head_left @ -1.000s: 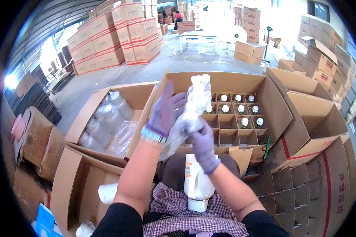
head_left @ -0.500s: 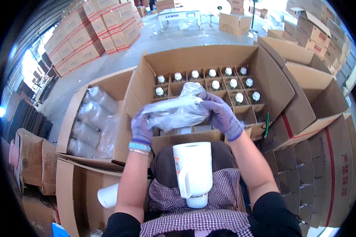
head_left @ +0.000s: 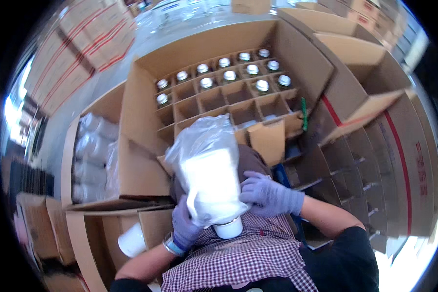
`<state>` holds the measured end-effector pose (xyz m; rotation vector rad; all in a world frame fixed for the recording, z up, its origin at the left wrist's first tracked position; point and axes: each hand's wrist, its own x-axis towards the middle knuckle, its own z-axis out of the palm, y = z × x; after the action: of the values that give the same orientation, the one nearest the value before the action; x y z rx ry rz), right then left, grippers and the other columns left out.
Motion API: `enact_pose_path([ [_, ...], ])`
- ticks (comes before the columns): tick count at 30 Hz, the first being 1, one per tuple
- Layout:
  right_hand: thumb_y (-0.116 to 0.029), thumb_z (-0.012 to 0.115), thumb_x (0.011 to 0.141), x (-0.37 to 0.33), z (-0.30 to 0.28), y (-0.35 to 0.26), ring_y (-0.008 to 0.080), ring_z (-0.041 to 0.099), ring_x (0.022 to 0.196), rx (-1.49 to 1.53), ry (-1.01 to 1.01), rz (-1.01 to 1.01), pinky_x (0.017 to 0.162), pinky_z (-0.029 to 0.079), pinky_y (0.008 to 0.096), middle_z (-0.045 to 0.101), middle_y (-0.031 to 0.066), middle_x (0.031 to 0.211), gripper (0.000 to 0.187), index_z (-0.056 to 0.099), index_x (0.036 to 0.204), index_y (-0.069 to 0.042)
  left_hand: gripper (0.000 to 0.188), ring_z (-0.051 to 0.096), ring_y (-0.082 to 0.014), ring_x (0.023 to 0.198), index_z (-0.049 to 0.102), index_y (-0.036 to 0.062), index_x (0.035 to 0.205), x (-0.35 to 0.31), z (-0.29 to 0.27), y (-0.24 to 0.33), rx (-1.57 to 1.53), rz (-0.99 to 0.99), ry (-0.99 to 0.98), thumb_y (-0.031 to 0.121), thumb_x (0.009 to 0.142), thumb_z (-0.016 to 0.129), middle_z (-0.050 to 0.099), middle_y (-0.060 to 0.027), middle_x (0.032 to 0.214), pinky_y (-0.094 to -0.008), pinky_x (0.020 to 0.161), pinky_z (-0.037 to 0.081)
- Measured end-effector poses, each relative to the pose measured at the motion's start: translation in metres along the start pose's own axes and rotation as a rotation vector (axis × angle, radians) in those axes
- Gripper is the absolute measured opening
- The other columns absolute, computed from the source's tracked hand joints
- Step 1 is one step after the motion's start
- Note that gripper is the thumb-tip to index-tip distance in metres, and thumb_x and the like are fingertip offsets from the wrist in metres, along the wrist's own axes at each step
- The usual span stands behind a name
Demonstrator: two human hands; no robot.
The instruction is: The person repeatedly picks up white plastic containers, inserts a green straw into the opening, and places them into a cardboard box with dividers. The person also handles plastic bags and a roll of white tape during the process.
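Note:
A white handled tumbler (head_left: 228, 229) lies on my lap, its narrow end toward me and sticking out of a clear plastic bag (head_left: 207, 130). The bag covers the wide body and most of the handle, and its loose closed end stretches away from me. In a purple glove, my left hand (head_left: 186, 228) is closed on the bag's mouth beside the handle. On the other side my right hand (head_left: 270, 194), gloved alike, pinches the bag's edge against the tumbler, its fingertips partly hidden by the plastic.
Ahead stands a large carton (head_left: 199, 46) with cardboard dividers and several silver-capped bottles. To the left, another carton (head_left: 73, 146) holds bagged white tumblers (head_left: 90, 170). A bare white tumbler (head_left: 132, 241) lies in the lower-left box. Folded dividers (head_left: 355, 185) and open cartons stand at right.
The bag, held stretched above the lap before, now covers most of the tumbler. Both hands have come down and toward me with it. The view has tilted and shifted.

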<state>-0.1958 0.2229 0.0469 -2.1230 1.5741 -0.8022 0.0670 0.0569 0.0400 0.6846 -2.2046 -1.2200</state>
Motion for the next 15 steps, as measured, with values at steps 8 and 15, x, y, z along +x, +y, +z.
enact_pose_path([
  [8,-0.033,0.085,0.072,-0.03,0.036,-0.084,0.0451,0.046,0.133,0.063,0.676,0.216,0.112,0.039,0.0501,0.037,0.0261,0.147,0.087,0.044,0.146,-0.014,0.044,0.059,-0.0265,0.119,0.055,0.0035,0.132,0.057,0.021,0.043,-0.788,-0.261,-0.046,0.034,0.103,0.045,0.061,-0.0134,0.127,-0.0409,0.101,0.051],
  [15,-0.032,0.089,0.074,-0.101,0.017,-0.063,0.0264,0.052,0.122,0.243,1.436,0.321,0.104,0.045,0.0388,0.049,0.0129,0.13,0.087,0.041,0.141,-0.005,0.031,0.066,-0.0318,0.082,0.065,-0.0024,0.11,0.026,0.136,0.185,0.508,0.656,-0.583,0.016,0.086,0.07,0.066,-0.0187,0.09,-0.0435,0.072,0.05],
])
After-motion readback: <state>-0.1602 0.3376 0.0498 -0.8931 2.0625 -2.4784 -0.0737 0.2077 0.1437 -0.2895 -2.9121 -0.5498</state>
